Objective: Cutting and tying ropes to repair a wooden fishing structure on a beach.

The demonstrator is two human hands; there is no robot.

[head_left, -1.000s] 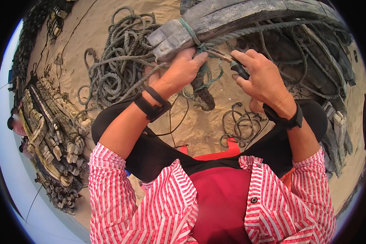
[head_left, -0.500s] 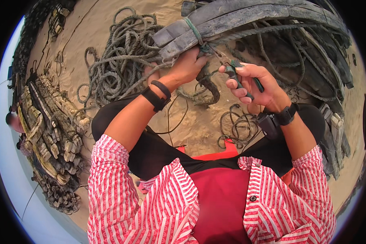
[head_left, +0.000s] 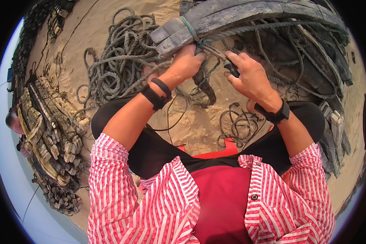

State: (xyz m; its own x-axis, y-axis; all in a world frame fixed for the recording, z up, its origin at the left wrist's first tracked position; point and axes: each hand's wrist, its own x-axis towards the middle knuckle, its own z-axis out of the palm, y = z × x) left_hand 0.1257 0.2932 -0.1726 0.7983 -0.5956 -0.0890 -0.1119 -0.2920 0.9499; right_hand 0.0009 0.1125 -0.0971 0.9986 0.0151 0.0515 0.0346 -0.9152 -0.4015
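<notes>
Two long grey weathered beams (head_left: 232, 25) lie across the top of the view, with green rope (head_left: 189, 27) bound round them near their left end. My left hand (head_left: 187, 63) is closed just under that end, beside the rope's knot (head_left: 201, 43). What its fingers grip is hidden. My right hand (head_left: 250, 77) is wrapped round the dark green handles of a pair of pliers (head_left: 232, 68). Their metal jaws point up and left, at the knot. A dark, bent piece (head_left: 207, 90) hangs below the knot, a thin green strand beside it.
A big heap of grey-green rope (head_left: 120, 61) lies on sand left of the beams. More ropes (head_left: 301, 53) drape over dark timbers at right. A thin coiled cord (head_left: 240, 126) lies between my knees. Piled wooden pieces (head_left: 53, 138) stand far left, with a person (head_left: 14, 121) beyond.
My right hand has turned palm-down and closed round the pliers' handles, bringing the jaws to the knot. My left hand has barely shifted.
</notes>
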